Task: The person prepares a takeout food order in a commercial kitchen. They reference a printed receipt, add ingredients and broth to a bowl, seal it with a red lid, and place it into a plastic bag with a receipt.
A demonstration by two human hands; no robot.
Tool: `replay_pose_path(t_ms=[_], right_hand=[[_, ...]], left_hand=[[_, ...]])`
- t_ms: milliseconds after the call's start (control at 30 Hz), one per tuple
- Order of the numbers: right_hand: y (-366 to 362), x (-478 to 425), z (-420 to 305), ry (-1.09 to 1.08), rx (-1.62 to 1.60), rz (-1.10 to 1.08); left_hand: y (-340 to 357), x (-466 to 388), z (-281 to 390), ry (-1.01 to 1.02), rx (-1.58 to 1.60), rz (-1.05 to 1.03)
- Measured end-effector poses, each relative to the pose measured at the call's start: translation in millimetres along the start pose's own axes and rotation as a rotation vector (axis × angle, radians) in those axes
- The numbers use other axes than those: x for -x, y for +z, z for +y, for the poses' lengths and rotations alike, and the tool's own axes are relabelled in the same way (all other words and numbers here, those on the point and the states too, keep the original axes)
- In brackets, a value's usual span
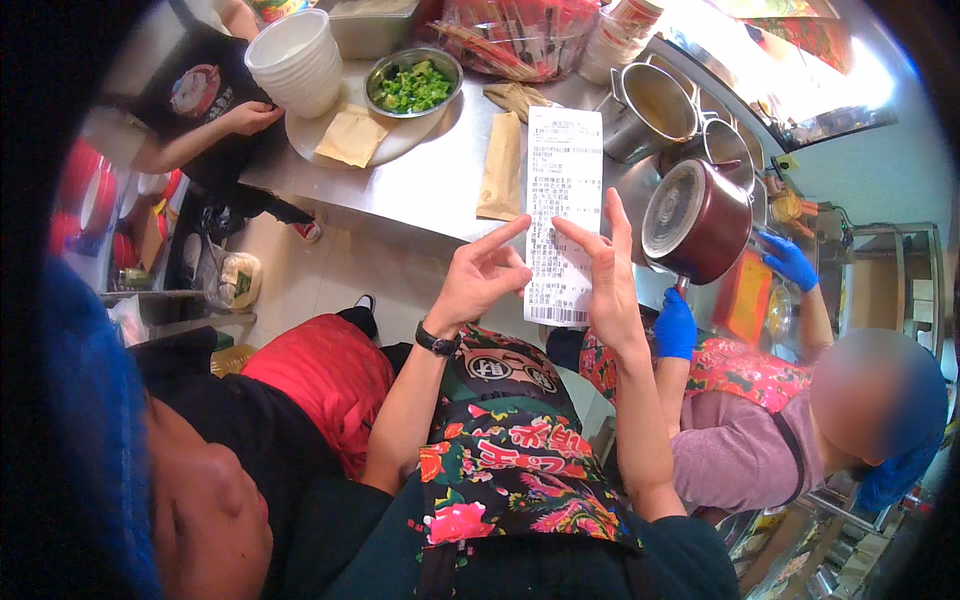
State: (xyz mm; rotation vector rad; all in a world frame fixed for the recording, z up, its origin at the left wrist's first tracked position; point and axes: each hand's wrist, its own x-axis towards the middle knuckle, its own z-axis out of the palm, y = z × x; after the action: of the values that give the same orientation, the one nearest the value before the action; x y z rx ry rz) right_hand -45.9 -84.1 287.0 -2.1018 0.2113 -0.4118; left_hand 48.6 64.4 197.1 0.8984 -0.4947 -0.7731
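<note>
A long printed paper receipt (564,157) is raised before me, its lower end past the edge of the steel table (375,191). My left hand (487,274), with a dark watch on the wrist, meets the left edge with thumb and fingers; its index finger points at the print. At the right edge is my right hand (613,285), one finger reaching across the print and another extended upward. The paper appears held between both hands; my right thumb is hidden. Left of the receipt lies a brown paper sleeve (500,166) on the table.
A co-worker in blue gloves (673,324) tilts a dark red pot (697,221) close to my right. Steel pots (656,105) stand behind it. Stacked white bowls (294,60) and a steel bowl of chopped greens (414,82) are back left. Other people stand at my left.
</note>
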Motion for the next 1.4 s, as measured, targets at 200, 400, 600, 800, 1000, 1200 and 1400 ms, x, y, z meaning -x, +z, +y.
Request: replay_pose_path(t_ms=[200, 400, 600, 800, 1000, 1200, 1400], right_hand=[[3.4, 0.5, 8.3, 0.076, -0.055, 0.003], [-8.4, 26.2, -1.7, -0.056, 0.079, -0.048], [-2.5, 34.3, -0.1, -0.013, 0.047, 0.071], [-0.4, 71.7, 1.9, -0.282, -0.190, 0.359], [32.8, 131.6, 78.5, 0.257, -0.127, 0.177], [55.4, 187.5, 122.4, 0.493, -0.152, 0.134], [49.6, 169.5, 99.5, 0.455, -0.287, 0.104]], left_hand=[[0.0, -0.8, 0.1, 0.010, 0.007, -0.002], [0.3, -1.0, 4.4, 0.031, -0.012, 0.027], [2.7, -3.2, 2.3, 0.000, -0.001, 0.035], [-3.5, -0.5, -6.7, 0.038, 0.037, 0.106], [-10.7, -1.3, -6.6, 0.089, 0.016, 0.198], [-21.1, -1.2, -12.1, 0.152, 0.019, 0.186], [-16.5, -5.4, -12.6, 0.110, -0.007, 0.229]])
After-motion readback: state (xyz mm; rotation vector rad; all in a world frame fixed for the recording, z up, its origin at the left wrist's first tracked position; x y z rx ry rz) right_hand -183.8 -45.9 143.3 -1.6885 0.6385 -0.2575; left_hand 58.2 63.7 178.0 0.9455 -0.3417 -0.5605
